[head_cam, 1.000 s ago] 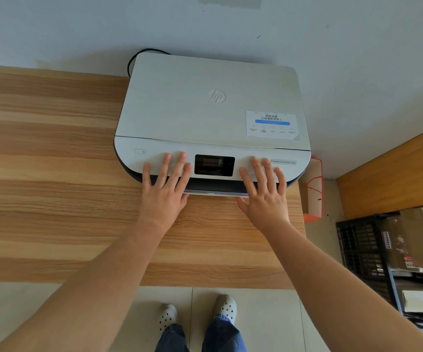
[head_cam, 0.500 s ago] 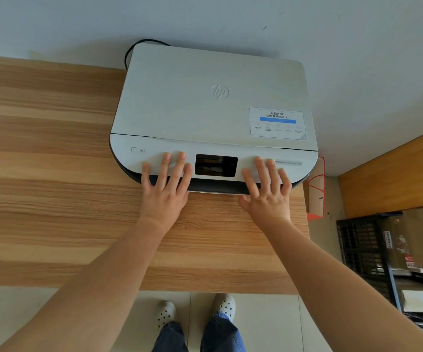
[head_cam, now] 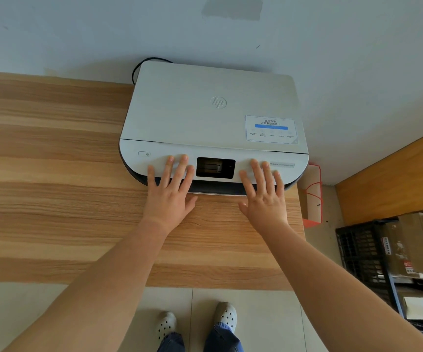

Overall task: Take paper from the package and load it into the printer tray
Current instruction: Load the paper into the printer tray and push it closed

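Head view shows a wooden table (head_cam: 53, 174) against a pale wall (head_cam: 78, 29), with the white printer (head_cam: 205, 110) at the frame center. Left hand (head_cam: 171, 196) and right hand (head_cam: 265, 199) lie flat with fingers spread, grasping nothing, fingertips on the printer's front panel beside its dark screen (head_cam: 215, 168). Lower right stands a black shelf (head_cam: 357, 252) with cardboard boxes (head_cam: 408, 242); beige floor tiles (head_cam: 256, 321) are below

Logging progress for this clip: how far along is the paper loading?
Looks nearly done: the tray edge sits almost flush under the printer, and no loose paper or package shows on the table. In hand: left hand and right hand lie flat against the front panel. Left: probably just letting go.
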{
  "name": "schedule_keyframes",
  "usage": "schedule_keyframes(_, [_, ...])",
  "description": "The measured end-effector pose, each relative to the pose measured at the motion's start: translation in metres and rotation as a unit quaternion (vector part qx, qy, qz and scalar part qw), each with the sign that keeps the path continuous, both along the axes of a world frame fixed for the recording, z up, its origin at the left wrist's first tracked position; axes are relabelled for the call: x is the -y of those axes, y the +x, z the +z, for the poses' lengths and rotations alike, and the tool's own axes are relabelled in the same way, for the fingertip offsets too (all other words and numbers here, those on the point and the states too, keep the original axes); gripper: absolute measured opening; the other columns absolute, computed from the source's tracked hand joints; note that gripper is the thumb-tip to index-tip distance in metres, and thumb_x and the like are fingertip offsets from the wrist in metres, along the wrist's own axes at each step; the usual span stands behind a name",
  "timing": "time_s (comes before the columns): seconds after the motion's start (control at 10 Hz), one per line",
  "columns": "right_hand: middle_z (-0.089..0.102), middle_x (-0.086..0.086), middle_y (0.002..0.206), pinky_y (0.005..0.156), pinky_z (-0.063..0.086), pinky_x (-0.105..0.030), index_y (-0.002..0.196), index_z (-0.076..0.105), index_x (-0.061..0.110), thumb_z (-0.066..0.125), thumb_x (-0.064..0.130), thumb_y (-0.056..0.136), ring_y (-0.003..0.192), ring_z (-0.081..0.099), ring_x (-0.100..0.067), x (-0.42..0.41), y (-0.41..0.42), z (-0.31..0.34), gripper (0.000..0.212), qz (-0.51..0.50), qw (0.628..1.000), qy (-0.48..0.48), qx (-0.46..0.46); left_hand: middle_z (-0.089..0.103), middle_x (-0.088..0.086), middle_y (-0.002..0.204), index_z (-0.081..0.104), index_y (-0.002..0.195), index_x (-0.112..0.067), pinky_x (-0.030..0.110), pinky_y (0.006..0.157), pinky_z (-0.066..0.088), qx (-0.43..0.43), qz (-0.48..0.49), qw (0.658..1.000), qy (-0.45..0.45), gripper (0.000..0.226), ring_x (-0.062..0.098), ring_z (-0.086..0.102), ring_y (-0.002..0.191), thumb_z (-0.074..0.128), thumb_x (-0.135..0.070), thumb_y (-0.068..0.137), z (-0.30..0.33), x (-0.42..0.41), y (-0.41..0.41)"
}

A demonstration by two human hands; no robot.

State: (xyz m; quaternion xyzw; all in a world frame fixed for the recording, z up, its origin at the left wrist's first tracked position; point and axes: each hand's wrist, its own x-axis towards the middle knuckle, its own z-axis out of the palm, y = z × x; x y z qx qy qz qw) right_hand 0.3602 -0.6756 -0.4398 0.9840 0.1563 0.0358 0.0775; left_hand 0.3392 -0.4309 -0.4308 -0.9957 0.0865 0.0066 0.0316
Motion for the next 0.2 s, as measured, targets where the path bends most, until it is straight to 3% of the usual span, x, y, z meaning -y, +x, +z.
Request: schedule_keyframes(0.2, [-0.001, -0.003, 0.163, 0.120, 0.002, -0.043, 0.153, 0.014, 0.025, 0.047, 0.058, 0.089, 0.150, -0.007, -0.025, -0.010, -0.022, 0.050, 0.079, -0.022, 0.991, 0.095, -0.095, -0.009, 0.001, 0.162, 0.007, 0.152, -0.029, 0.062, 0.115, 0.005, -0.068, 0.010, 0.997, -0.042, 0.073, 0.024, -0.006, 0.148, 0.022, -0.066, 0.091, 0.042, 0.000, -0.015])
